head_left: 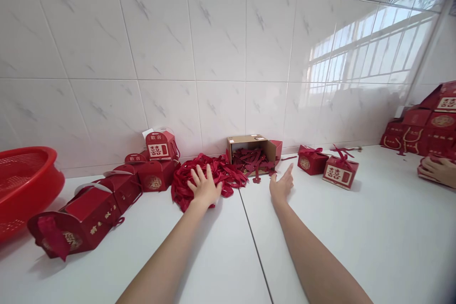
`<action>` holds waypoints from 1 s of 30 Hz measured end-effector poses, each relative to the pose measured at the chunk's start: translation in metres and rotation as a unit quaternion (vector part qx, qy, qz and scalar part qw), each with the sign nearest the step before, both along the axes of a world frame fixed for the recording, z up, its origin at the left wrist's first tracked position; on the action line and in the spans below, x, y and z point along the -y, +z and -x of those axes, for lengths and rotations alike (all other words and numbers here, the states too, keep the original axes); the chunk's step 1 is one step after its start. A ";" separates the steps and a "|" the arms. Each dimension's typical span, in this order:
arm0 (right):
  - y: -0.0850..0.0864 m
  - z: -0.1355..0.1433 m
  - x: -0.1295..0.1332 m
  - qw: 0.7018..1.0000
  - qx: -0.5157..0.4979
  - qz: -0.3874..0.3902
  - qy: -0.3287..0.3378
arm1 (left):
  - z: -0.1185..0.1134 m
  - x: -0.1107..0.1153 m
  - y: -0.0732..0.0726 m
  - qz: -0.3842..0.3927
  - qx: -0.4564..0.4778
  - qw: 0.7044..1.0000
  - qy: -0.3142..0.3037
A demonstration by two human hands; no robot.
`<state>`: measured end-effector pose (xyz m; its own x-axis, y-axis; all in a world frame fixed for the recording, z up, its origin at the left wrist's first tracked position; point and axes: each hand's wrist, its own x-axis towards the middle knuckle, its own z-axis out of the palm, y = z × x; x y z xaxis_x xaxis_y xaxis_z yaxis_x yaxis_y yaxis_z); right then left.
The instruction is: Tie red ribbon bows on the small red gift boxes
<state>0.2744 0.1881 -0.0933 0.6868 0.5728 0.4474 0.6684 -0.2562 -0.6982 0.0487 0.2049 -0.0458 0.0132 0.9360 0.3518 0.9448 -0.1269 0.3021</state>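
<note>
My left hand (204, 185) is spread, palm down, over a heap of red ribbons (183, 178); whether it presses on them I cannot tell. My right hand (282, 184) is held above the white table with its fingers stretched out and nothing in it. Between and beyond my hands, a cardboard box (249, 140) lies on its side, dark red tags (251, 157) spilling from its opening. To the right of my right hand stand two red gift boxes, one (312, 160) behind the other (341, 171), both tied with ribbon bows.
Several red gift boxes (96, 216) line the left, one (159, 147) stacked on top. A red plastic basket (32, 161) stands at the far left. More gift boxes (416, 118) are piled far right, where another person's hand (440, 171) holds one. A tiled wall (221, 57) closes the back.
</note>
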 end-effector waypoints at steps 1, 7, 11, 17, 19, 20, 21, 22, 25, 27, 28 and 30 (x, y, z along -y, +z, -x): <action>0.001 0.001 0.001 1.000 0.004 -0.001 -0.003 | -0.006 0.005 -0.004 -0.018 -0.010 0.999 -0.042; -0.002 0.026 0.008 0.935 0.273 0.033 0.223 | -0.040 0.036 -0.030 -0.096 -0.081 0.928 -0.351; -0.006 0.026 0.013 0.949 0.247 0.061 0.185 | -0.045 0.045 -0.034 -0.103 -0.095 0.892 -0.429; -0.008 0.023 0.036 0.959 0.208 0.112 0.159 | -0.034 0.060 -0.033 -0.099 -0.081 0.914 -0.385; -0.008 0.025 0.047 0.954 0.203 0.140 0.171 | -0.029 0.066 -0.035 -0.085 -0.071 0.933 -0.343; -0.008 0.026 0.053 0.951 0.200 0.156 0.177 | -0.027 0.069 -0.036 -0.077 -0.065 0.943 -0.316; -0.009 0.027 0.059 0.947 0.195 0.174 0.184 | -0.023 0.071 -0.038 -0.067 -0.059 0.953 -0.289; -0.009 0.027 0.065 0.943 0.190 0.193 0.192 | -0.019 0.073 -0.039 -0.056 -0.054 0.962 -0.261; -0.010 0.028 0.084 0.925 0.175 0.252 0.225 | -0.002 0.078 -0.039 -0.025 -0.043 0.983 -0.178; -0.010 0.028 0.096 0.911 0.167 0.284 0.248 | 0.013 0.082 -0.037 -0.007 -0.031 0.992 -0.122; -0.009 0.029 0.103 0.905 0.163 0.296 0.257 | 0.021 0.085 -0.036 0.000 -0.023 0.995 -0.095; -0.008 0.031 0.117 0.899 0.159 0.307 0.268 | 0.037 0.092 -0.033 0.006 -0.002 0.998 -0.055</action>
